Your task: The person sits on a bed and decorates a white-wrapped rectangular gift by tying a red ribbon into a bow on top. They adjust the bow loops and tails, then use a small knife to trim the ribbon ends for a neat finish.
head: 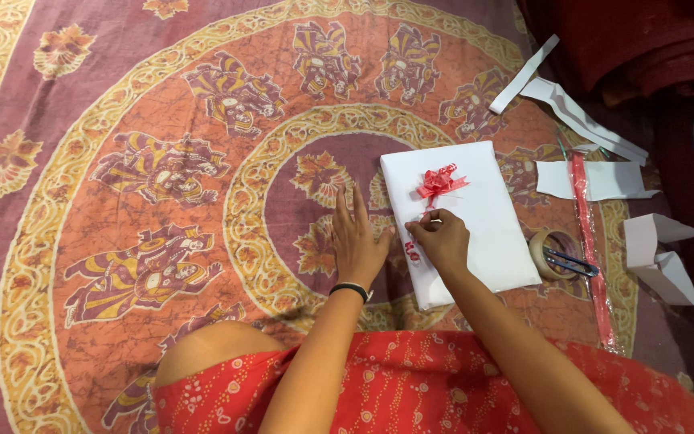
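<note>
Our right hand [441, 238], fingers pinching red ribbon, hides part of the white-wrapped parcel [483, 229]; our left hand [357, 241], fingers spread, presses the parcel's left edge.

Patterned bedspread [122, 161], maroon and orange. On it: white wrapped parcel [483, 225] at centre; tape roll [550, 254], scissors [569, 263], red strip [592, 257], white paper scraps [580, 120] to its right.

Soft, even indoor light falls on the patterned bedspread [162, 161], casting only faint shadows. The far right corner sinks into dimness. Focus is sharp, with slight wide-angle bending at the edges.
</note>
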